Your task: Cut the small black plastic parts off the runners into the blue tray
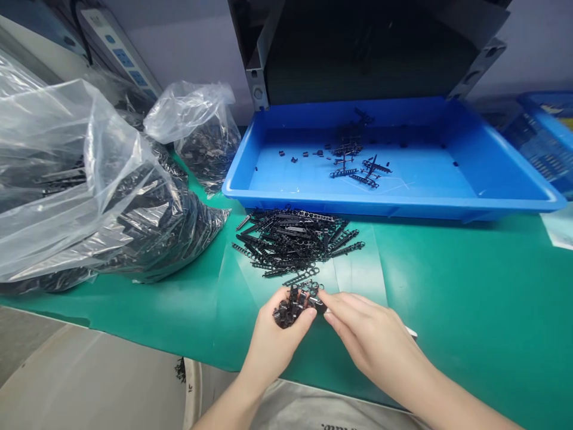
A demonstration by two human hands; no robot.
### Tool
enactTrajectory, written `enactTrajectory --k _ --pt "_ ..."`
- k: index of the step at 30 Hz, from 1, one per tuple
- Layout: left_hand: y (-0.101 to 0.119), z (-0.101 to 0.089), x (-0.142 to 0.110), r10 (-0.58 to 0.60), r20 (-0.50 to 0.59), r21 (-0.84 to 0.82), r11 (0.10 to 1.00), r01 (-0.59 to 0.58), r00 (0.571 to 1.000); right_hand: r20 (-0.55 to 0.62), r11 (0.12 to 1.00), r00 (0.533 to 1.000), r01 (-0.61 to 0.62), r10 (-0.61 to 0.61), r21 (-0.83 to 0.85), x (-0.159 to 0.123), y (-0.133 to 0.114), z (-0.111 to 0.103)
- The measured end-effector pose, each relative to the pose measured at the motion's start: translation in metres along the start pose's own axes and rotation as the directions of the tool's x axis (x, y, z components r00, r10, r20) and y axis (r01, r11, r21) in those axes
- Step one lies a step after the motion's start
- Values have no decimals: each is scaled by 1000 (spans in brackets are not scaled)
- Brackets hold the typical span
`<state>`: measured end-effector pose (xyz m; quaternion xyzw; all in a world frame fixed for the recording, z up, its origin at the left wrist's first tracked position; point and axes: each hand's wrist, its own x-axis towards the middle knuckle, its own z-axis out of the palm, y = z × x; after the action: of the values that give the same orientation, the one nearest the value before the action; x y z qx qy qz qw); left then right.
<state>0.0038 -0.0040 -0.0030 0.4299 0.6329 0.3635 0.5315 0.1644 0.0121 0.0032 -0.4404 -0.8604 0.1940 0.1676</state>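
My left hand is closed around a bunch of small black plastic parts, near the front edge of the green table. Thumb and fingers of my right hand pinch a black part at the right side of that bunch. Its exact shape is partly hidden by the fingers. Just beyond both hands lies a loose pile of long black plastic strips with rings at their ends. A white object shows partly behind my right hand; I cannot make out what it is.
A blue tray with several black pieces stands behind the pile, below a dark panel. Clear bags of black parts fill the left side. A power strip leans at the back left; a round white container stands below the table edge.
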Motion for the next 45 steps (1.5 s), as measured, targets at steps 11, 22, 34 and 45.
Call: enactTrajectory --k 11,22,34,45 --pt "-2 -1 0 -28 62 -93 995 34 998 -14 996 1000 18 -17 82 -1 -1 -1" --pt "2 0 -1 -40 32 37 999 38 999 -25 998 1000 -10 12 64 -4 -2 0" --pt "6 3 -3 -1 -13 73 997 2 1000 -28 996 999 41 -43 -78 0 -2 0" --pt "3 5 -1 7 -33 100 995 -4 999 -49 996 998 27 -31 -79 -1 -1 2"
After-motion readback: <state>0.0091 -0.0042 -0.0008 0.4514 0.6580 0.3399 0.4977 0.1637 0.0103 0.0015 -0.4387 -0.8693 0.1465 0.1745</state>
